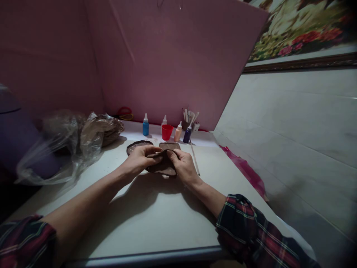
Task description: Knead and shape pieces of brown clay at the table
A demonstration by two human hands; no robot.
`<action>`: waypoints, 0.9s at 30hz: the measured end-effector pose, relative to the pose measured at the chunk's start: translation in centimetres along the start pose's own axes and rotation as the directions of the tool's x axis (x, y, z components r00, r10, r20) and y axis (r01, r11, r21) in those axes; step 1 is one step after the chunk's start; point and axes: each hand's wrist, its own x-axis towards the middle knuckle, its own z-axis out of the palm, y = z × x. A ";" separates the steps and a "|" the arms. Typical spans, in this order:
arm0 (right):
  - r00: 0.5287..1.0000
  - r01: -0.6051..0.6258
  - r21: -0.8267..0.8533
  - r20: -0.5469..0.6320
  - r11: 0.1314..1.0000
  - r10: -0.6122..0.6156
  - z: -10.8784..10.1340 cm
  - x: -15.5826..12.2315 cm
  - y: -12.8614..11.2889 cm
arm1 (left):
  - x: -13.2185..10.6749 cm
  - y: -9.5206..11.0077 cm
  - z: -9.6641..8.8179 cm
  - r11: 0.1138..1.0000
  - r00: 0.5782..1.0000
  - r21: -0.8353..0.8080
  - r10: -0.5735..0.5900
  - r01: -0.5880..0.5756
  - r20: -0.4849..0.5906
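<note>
Both hands meet over a flat brown slab of clay (164, 168) lying on the white table (156, 216). My left hand (139, 159) pinches the slab's upper left edge, fingers closed on it. My right hand (182, 165) grips the slab's right edge, thumb on top. Two more flat brown clay pieces lie just behind: an oval piece (137, 146) to the left and a squarer piece (170, 145) to the right. A thin wooden stick (195, 158) lies on the table by my right hand.
Along the back stand a blue bottle (145, 125), a red cup (167, 131), a peach bottle (177, 132), a dark purple bottle (187, 134) and a holder of tools (189, 118). A clear plastic bag with brown clay (92, 134) sits at left. Pink boards wall the back.
</note>
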 end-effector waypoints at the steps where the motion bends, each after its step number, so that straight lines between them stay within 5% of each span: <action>1: 1.000 0.000 0.000 0.002 1.000 0.000 0.0 0.0 0.0 | 0.0 0.1 0.0 1.000 1.000 -0.007 -0.007 0.007 0.002; 11: 0.997 -0.046 0.036 0.058 0.998 0.044 0.1 0.0 -0.2 | 0.7 -0.7 -0.9 1.000 0.998 -0.024 -0.013 0.011 -0.053; 17: 0.998 -0.010 0.043 0.063 0.999 0.007 0.4 -0.1 -0.2 | 0.2 -0.5 -0.7 0.994 0.995 -0.059 -0.092 0.094 0.042; 27: 0.997 0.049 -0.086 0.070 0.995 -0.043 0.7 -0.9 -0.9 | 0.1 -0.2 0.3 0.994 0.991 0.043 -0.097 0.101 -0.093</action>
